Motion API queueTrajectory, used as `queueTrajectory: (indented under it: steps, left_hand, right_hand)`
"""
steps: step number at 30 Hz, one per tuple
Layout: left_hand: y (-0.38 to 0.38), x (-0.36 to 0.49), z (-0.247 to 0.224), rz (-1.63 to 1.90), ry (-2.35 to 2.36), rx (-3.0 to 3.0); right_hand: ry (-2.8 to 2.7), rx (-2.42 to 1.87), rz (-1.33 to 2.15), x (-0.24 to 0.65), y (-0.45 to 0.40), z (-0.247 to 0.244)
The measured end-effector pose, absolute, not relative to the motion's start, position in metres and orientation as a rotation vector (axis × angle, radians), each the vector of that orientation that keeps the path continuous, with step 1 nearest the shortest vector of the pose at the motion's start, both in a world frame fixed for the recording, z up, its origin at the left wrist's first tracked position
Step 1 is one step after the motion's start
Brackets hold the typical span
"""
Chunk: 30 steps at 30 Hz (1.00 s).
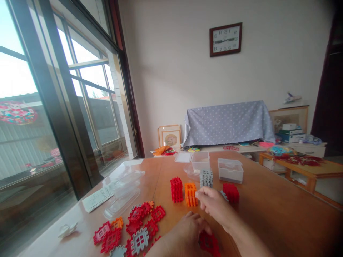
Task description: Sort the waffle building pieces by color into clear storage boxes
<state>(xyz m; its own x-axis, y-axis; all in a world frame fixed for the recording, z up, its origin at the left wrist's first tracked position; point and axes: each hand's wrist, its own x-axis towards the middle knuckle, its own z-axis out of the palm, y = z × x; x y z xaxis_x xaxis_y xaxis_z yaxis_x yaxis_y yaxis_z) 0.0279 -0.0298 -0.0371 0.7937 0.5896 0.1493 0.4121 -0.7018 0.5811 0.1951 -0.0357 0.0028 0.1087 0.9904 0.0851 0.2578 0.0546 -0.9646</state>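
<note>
My left hand is curled low over the table at the near edge, its fingers closed on a red plastic interlocking building piece. My right hand is closed in a pinch beside an orange stack of pieces; whatever is between the fingertips cannot be made out. Left of the orange stack stands a red stack. Behind my right hand rises a grey stack, partly covered by it. Another red stack lies right of my right wrist, with a bit of grey at its side.
Loose red, orange and grey pieces lie scattered to the left. Clear plastic lids, a paper sheet and a crumpled white wrapper are farther left. Open clear boxes stand at the table's far end.
</note>
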Motion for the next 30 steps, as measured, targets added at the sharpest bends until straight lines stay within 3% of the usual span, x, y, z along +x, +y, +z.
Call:
queueTrajectory:
  steps: [10,19,30]
  left_hand:
    - [-0.016,0.001,-0.010,1.200,1.072,2.241]
    - [-0.010,-0.002,-0.023,1.282,1.006,2.325]
    - [-0.010,-0.001,-0.017,1.341,1.121,2.148]
  right_hand:
    - [-1.313,-1.356,0.880,0.187,-0.039,0.003]
    - [-1.241,-1.220,1.127,0.173,-0.041,-0.001]
    - [-1.106,-1.161,1.153,0.175,-0.042,0.001]
